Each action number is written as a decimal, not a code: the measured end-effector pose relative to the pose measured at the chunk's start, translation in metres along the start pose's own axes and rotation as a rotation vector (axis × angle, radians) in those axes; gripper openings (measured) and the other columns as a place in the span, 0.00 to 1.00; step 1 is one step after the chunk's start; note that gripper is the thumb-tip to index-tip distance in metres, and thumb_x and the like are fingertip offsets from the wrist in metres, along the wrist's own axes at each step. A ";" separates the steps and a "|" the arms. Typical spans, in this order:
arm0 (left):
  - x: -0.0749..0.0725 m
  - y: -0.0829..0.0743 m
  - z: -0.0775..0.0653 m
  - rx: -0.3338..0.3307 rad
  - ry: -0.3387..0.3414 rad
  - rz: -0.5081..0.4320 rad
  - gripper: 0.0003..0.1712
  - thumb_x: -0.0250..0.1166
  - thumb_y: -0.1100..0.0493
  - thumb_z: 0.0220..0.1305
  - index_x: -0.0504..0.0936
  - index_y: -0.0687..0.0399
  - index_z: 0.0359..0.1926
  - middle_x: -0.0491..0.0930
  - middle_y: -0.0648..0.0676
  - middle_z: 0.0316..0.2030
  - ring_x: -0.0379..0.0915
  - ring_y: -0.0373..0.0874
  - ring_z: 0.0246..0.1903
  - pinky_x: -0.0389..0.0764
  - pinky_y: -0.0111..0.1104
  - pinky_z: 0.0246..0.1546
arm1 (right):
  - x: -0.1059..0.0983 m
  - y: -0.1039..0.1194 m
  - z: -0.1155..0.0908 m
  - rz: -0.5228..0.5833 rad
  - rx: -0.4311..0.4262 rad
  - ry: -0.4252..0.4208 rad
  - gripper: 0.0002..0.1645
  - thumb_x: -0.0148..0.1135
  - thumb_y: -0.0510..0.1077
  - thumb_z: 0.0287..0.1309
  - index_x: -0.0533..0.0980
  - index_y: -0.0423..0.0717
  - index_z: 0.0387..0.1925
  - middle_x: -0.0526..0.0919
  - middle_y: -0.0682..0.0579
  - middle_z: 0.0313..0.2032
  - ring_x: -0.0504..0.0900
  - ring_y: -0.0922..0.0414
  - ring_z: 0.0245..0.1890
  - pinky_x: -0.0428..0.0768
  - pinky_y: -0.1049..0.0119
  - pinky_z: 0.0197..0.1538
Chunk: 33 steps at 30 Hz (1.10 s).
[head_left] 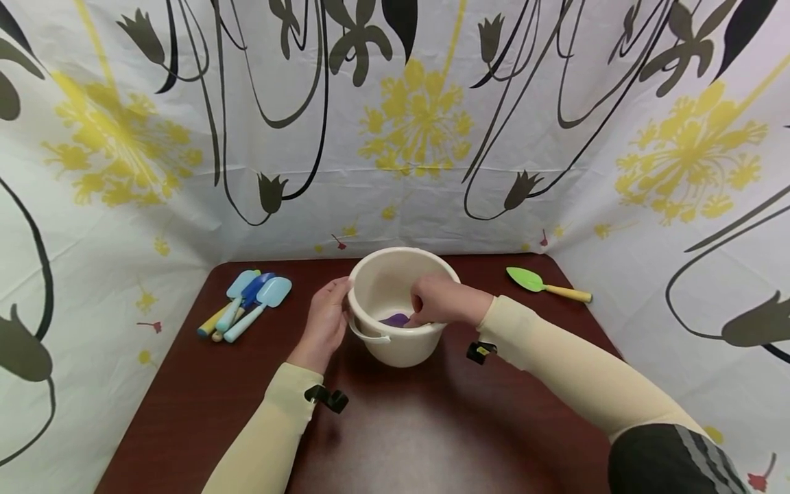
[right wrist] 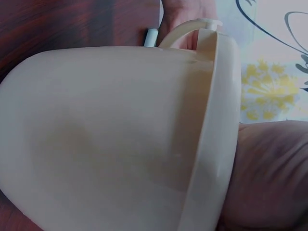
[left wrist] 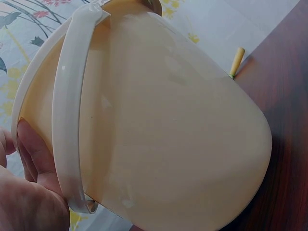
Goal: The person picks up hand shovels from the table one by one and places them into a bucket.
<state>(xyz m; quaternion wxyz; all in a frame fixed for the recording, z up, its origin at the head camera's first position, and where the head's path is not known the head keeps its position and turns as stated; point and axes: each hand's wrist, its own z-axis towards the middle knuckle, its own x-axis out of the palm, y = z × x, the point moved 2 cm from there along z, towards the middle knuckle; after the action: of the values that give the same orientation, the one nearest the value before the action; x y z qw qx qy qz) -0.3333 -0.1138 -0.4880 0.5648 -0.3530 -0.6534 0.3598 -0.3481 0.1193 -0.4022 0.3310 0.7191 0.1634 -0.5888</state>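
A cream plastic bucket (head_left: 398,351) stands upright on the dark table. My left hand (head_left: 326,317) grips its rim on the left side; in the left wrist view the fingers lie against the wall behind the white bail handle (left wrist: 70,110), which hangs down. My right hand (head_left: 446,299) reaches over the right rim into the bucket, fingers curled. At its fingertips is a purple trowel (head_left: 395,320), of which only a bit of the blade shows. The bucket wall (right wrist: 106,130) hides those fingers from the right wrist view, where just the back of the hand (right wrist: 272,175) appears.
Several small shovels, light blue (head_left: 274,292) and dark blue (head_left: 256,287), lie piled at the table's left. A green trowel (head_left: 527,278) with a yellow handle (head_left: 569,294) lies at the back right. Patterned cloth (head_left: 395,226) encloses the table (head_left: 432,432) at the back and sides.
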 end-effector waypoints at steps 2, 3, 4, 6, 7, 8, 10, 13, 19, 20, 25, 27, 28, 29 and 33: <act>0.000 0.000 0.000 0.001 -0.001 0.004 0.13 0.66 0.58 0.79 0.85 0.63 0.56 0.83 0.54 0.49 0.75 0.48 0.48 0.79 0.31 0.42 | 0.006 -0.007 0.006 -0.032 0.019 0.016 0.22 0.84 0.53 0.55 0.80 0.53 0.18 0.80 0.61 0.19 0.77 0.57 0.23 0.76 0.63 0.31; 0.000 0.000 -0.001 0.001 -0.002 0.003 0.13 0.66 0.58 0.79 0.85 0.63 0.56 0.83 0.54 0.49 0.75 0.48 0.47 0.78 0.31 0.42 | 0.008 -0.009 0.009 -0.048 0.037 0.035 0.22 0.84 0.54 0.56 0.80 0.53 0.17 0.81 0.61 0.19 0.78 0.57 0.23 0.77 0.63 0.32; 0.000 0.000 -0.001 0.002 -0.004 0.003 0.14 0.66 0.58 0.79 0.85 0.63 0.56 0.83 0.54 0.49 0.75 0.48 0.47 0.78 0.31 0.42 | 0.012 -0.014 0.012 -0.071 0.043 0.044 0.22 0.84 0.56 0.56 0.80 0.54 0.17 0.80 0.62 0.18 0.78 0.58 0.23 0.78 0.63 0.32; 0.000 0.000 -0.001 0.001 -0.005 0.004 0.14 0.66 0.58 0.79 0.85 0.63 0.56 0.83 0.54 0.49 0.75 0.49 0.48 0.78 0.31 0.42 | 0.021 -0.026 0.020 -0.110 0.056 0.058 0.24 0.84 0.60 0.56 0.80 0.57 0.16 0.80 0.64 0.17 0.78 0.59 0.22 0.78 0.63 0.31; -0.001 0.001 -0.001 0.001 -0.005 0.003 0.14 0.66 0.58 0.79 0.85 0.64 0.56 0.83 0.54 0.49 0.75 0.49 0.48 0.78 0.31 0.42 | 0.026 -0.031 0.024 -0.128 0.064 0.065 0.25 0.84 0.62 0.55 0.80 0.58 0.15 0.80 0.65 0.16 0.79 0.59 0.22 0.78 0.64 0.31; -0.001 0.001 -0.001 0.002 -0.003 0.004 0.14 0.66 0.58 0.79 0.85 0.64 0.57 0.83 0.54 0.49 0.75 0.49 0.48 0.78 0.31 0.42 | 0.029 -0.035 0.026 -0.140 0.063 0.072 0.25 0.84 0.62 0.56 0.80 0.58 0.14 0.80 0.65 0.16 0.78 0.59 0.22 0.78 0.63 0.31; -0.001 0.001 -0.001 0.002 -0.003 0.005 0.15 0.67 0.58 0.79 0.85 0.64 0.57 0.83 0.54 0.49 0.75 0.48 0.48 0.78 0.31 0.41 | 0.031 -0.036 0.028 -0.164 0.074 0.083 0.26 0.84 0.64 0.55 0.80 0.59 0.14 0.80 0.66 0.16 0.78 0.59 0.22 0.78 0.63 0.31; -0.001 0.001 -0.001 0.003 -0.002 0.006 0.14 0.67 0.58 0.78 0.85 0.64 0.56 0.83 0.54 0.48 0.75 0.48 0.47 0.78 0.31 0.41 | 0.029 -0.034 0.028 -0.174 0.091 0.098 0.27 0.84 0.66 0.55 0.81 0.59 0.14 0.81 0.65 0.16 0.79 0.58 0.23 0.79 0.63 0.33; -0.001 0.001 0.001 0.000 -0.001 0.005 0.13 0.67 0.58 0.78 0.86 0.62 0.55 0.83 0.54 0.49 0.75 0.48 0.47 0.78 0.31 0.42 | 0.008 -0.005 0.013 -0.163 0.110 0.101 0.24 0.83 0.60 0.59 0.84 0.51 0.19 0.84 0.60 0.20 0.81 0.56 0.26 0.81 0.63 0.35; -0.001 0.001 0.001 0.000 -0.002 0.004 0.13 0.67 0.58 0.79 0.86 0.62 0.56 0.83 0.54 0.49 0.75 0.48 0.47 0.78 0.31 0.42 | 0.004 0.001 0.009 -0.153 0.119 0.102 0.23 0.83 0.58 0.60 0.84 0.51 0.19 0.84 0.59 0.20 0.81 0.57 0.26 0.81 0.63 0.35; -0.001 0.000 0.001 -0.002 -0.001 0.010 0.14 0.66 0.58 0.79 0.85 0.63 0.57 0.83 0.54 0.49 0.75 0.48 0.47 0.78 0.31 0.41 | -0.006 0.013 0.001 -0.112 0.124 0.077 0.19 0.84 0.54 0.61 0.85 0.48 0.24 0.84 0.59 0.23 0.80 0.58 0.27 0.80 0.65 0.37; -0.001 0.000 0.001 -0.003 0.000 0.011 0.15 0.66 0.58 0.79 0.84 0.64 0.57 0.83 0.54 0.49 0.74 0.48 0.47 0.78 0.31 0.42 | -0.006 0.013 0.000 -0.103 0.112 0.058 0.18 0.83 0.52 0.61 0.85 0.47 0.25 0.84 0.58 0.24 0.80 0.58 0.28 0.81 0.65 0.38; 0.000 0.000 0.000 -0.003 0.001 0.014 0.15 0.66 0.58 0.79 0.84 0.64 0.58 0.83 0.54 0.49 0.74 0.49 0.48 0.78 0.31 0.42 | -0.007 0.013 0.000 -0.097 0.105 0.049 0.17 0.83 0.52 0.61 0.85 0.47 0.26 0.84 0.58 0.24 0.80 0.58 0.28 0.81 0.65 0.38; 0.000 -0.001 0.000 -0.002 0.002 0.014 0.16 0.66 0.58 0.79 0.84 0.65 0.58 0.83 0.54 0.50 0.74 0.49 0.48 0.77 0.31 0.42 | -0.007 0.013 -0.001 -0.087 0.103 0.042 0.17 0.84 0.51 0.61 0.85 0.47 0.26 0.84 0.58 0.25 0.80 0.58 0.29 0.81 0.64 0.38; 0.001 -0.001 0.000 -0.001 0.004 0.012 0.16 0.67 0.58 0.79 0.84 0.66 0.59 0.82 0.55 0.51 0.74 0.51 0.50 0.78 0.31 0.43 | -0.008 0.014 -0.002 -0.044 0.112 0.018 0.17 0.85 0.50 0.59 0.85 0.46 0.27 0.84 0.57 0.25 0.80 0.57 0.29 0.81 0.64 0.38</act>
<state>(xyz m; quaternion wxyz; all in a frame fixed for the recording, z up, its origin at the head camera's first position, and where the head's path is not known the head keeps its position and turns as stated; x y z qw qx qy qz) -0.3333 -0.1139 -0.4868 0.5639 -0.3580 -0.6503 0.3619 -0.3400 0.1120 -0.3902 0.2758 0.7378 0.1491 -0.5979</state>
